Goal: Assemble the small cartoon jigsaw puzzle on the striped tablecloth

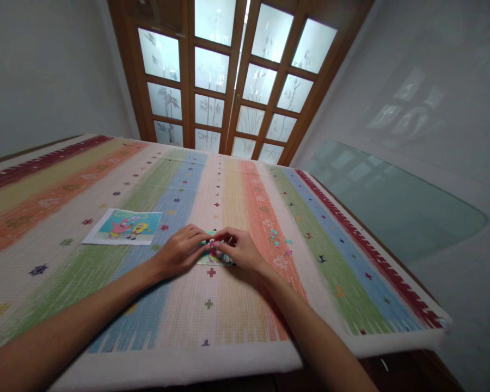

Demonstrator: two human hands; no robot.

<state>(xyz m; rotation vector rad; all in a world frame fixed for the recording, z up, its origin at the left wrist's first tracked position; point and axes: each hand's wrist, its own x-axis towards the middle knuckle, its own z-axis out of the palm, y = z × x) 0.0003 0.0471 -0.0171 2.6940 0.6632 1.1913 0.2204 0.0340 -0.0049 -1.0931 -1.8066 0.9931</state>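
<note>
A small teal, green and pink jigsaw puzzle (pixel 216 258) lies flat on the striped cloth, partly covered by both hands. My left hand (pixel 182 247) rests at its left side, fingers stretched over the edge and thumb a little apart from them. From the right, my right hand (pixel 242 247) bends over the puzzle, its thumb and fingertips closed around a small pink puzzle piece (pixel 213 246). Fingers hide much of that piece, and whether it is fitted in I cannot tell. Several loose puzzle pieces (pixel 274 237), teal and pink, lie right of my right hand.
A printed cartoon picture (pixel 131 227) lies on the cloth to the left. The striped tablecloth (pixel 188 321) covers the table up to its front edge. Behind stand wooden doors with frosted panes (pixel 210 71); a glass panel (pixel 396 196) is at the right wall.
</note>
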